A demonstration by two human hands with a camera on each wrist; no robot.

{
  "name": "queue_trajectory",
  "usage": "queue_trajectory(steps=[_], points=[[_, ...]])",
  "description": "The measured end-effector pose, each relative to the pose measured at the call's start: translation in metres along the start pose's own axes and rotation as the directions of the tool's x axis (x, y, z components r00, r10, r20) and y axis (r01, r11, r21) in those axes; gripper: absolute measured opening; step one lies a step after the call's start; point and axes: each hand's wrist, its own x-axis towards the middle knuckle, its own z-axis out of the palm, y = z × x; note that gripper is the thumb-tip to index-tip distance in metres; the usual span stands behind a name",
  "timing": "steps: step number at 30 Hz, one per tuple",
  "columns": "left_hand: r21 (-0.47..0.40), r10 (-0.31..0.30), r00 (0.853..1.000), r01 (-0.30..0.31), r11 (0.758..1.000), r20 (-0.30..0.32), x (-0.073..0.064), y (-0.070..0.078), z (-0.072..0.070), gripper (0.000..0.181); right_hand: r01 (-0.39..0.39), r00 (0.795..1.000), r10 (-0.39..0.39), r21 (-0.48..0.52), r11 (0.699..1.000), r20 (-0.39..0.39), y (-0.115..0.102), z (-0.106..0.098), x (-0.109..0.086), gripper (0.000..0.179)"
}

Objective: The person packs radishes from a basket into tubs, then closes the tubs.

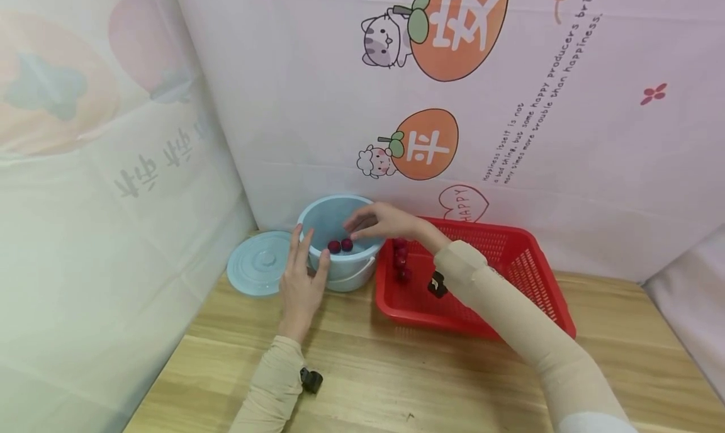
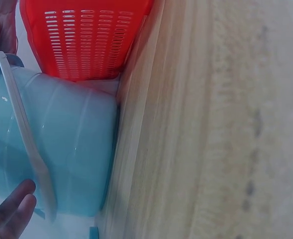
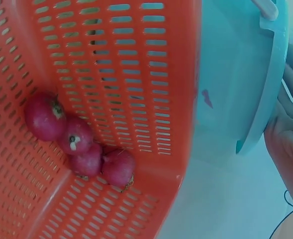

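Note:
A light blue bucket (image 1: 345, 272) stands upright with two red onions (image 1: 340, 246) visible inside it. My left hand (image 1: 303, 282) is at the bucket's left front side, fingers fairly straight and spread near the rim. My right hand (image 1: 381, 222) reaches over the bucket's right rim, fingers bent loosely above the onions, thumb and fingers apart with nothing seen between them. In the right wrist view that hand (image 3: 290, 132) is right at the rim. Several more red onions (image 3: 86, 157) lie bunched in a corner of the red plastic basket (image 3: 158, 119).
The basket (image 1: 476, 323) sits close to the bucket's right side. A light blue lid (image 1: 257, 266) lies on the wooden table (image 1: 362, 370) to the left of the bucket. Printed cloth (image 1: 317, 106) hangs behind and on the left. Each sleeve carries a small black clip (image 1: 311, 380).

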Motion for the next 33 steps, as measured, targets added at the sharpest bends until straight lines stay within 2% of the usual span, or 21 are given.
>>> queue_trajectory(steps=[5,13,18,23,27,33], points=[[-0.006,0.006,1.000,-0.006,1.000,-0.007,-0.001,0.000,0.001,0.059,0.014,0.999,-0.012,0.053,0.998,-0.035,0.004,0.002,-0.002,0.026],[-0.003,0.006,1.000,-0.006,1.000,0.008,-0.002,0.001,0.000,0.059,0.024,0.991,-0.007,0.126,0.992,-0.135,0.013,0.004,-0.010,0.027],[-0.005,0.015,1.000,-0.015,1.000,-0.002,-0.002,0.002,0.002,0.059,0.042,0.982,0.005,0.248,0.968,-0.188,0.022,0.004,-0.016,0.027],[-0.006,0.015,1.000,-0.016,1.000,-0.022,0.000,0.003,0.001,0.058,0.099,0.976,-0.030,0.316,0.943,-0.217,0.024,0.004,-0.016,0.028],[0.004,0.023,0.999,-0.023,1.000,-0.035,-0.001,0.002,0.001,0.057,0.126,0.971,-0.045,0.342,0.931,-0.235,0.028,0.006,-0.017,0.029],[0.003,0.020,0.999,-0.020,1.000,-0.030,-0.002,0.002,0.002,0.057,0.139,0.964,-0.051,0.332,0.933,-0.259,0.030,0.009,-0.020,0.029]])
